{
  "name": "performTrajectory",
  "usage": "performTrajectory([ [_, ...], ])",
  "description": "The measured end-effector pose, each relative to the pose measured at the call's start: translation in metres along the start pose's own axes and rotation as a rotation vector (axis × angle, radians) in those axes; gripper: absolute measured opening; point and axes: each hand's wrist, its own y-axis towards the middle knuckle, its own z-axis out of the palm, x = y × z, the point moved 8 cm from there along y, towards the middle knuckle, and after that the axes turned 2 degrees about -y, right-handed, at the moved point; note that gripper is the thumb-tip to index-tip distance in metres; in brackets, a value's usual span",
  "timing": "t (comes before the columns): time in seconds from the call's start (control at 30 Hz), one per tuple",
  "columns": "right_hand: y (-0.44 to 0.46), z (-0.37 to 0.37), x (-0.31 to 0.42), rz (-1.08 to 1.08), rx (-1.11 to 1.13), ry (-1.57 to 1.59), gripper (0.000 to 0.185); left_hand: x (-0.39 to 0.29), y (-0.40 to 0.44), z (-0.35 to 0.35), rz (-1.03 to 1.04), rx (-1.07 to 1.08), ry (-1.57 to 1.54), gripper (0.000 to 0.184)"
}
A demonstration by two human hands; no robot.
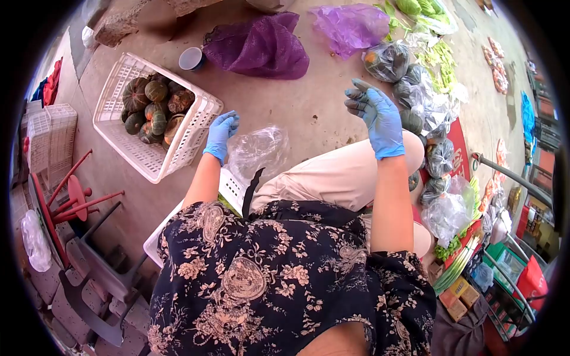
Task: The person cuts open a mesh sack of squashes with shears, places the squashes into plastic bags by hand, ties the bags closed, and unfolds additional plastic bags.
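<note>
My left hand [221,136], in a blue glove, is beside the right end of a white plastic crate [127,155]. Its fingers are curled together, and whatever they may hold is hidden. In the crate lies a heap of dark green and orange-brown pumpkins [155,91]. A crumpled clear plastic bag [259,151] is on the floor just right of that hand. My right hand [381,118], also gloved in blue, is raised over my knee. Its fingers are loosely stretched and slightly bent, with nothing seen between them. Dark smudges mark the glove's fingertips.
A purple mesh sack [267,50], a small cup [190,59] and a purple plastic bag [350,26] lie ahead. Several bagged pumpkins [387,61] line the right side. A red stool [76,193] is at left; another white crate [155,237] is partly hidden by my body.
</note>
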Motion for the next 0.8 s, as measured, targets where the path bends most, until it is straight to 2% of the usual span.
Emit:
performTrajectory([
  [0.03, 0.01, 0.007, -0.024, 0.071, 0.001, 0.073, 0.036, 0.015, -0.004, -0.009, -0.119, -0.041, -0.144, 0.026],
  [0.13, 0.016, 0.043, -0.097, 0.334, 0.052, 0.179, 0.046, 0.023, -0.03, 0.004, -0.114, 0.104, -0.302, 0.025],
  [0.23, 0.014, 0.08, -0.139, 0.469, 0.098, 0.192, 0.052, 0.027, -0.045, -0.017, -0.092, 0.093, -0.214, 0.026],
  [0.37, 0.008, 0.103, -0.14, 0.535, 0.144, 0.143, 0.052, 0.018, -0.049, -0.047, -0.052, -0.049, -0.089, 0.026],
  [0.43, 0.027, 0.107, -0.117, 0.471, 0.166, 0.173, 0.05, 0.001, -0.041, -0.025, 0.011, -0.019, -0.105, 0.024],
  [0.5, 0.038, 0.1, -0.095, 0.404, 0.17, 0.263, 0.049, -0.043, -0.041, 0.029, 0.138, 0.092, -0.199, 0.024],
  [0.67, 0.057, 0.063, 0.0, -0.057, -0.002, 0.12, 0.04, -0.171, -0.052, 0.186, 0.438, 0.471, -0.416, 0.032],
  [0.73, 0.043, 0.047, 0.045, -0.221, -0.034, 0.077, 0.039, -0.201, -0.057, 0.232, 0.528, 0.57, -0.4, 0.033],
  [0.8, 0.032, 0.015, 0.071, -0.297, -0.063, 0.021, 0.043, -0.202, -0.045, 0.248, 0.683, 0.523, -0.093, 0.033],
])
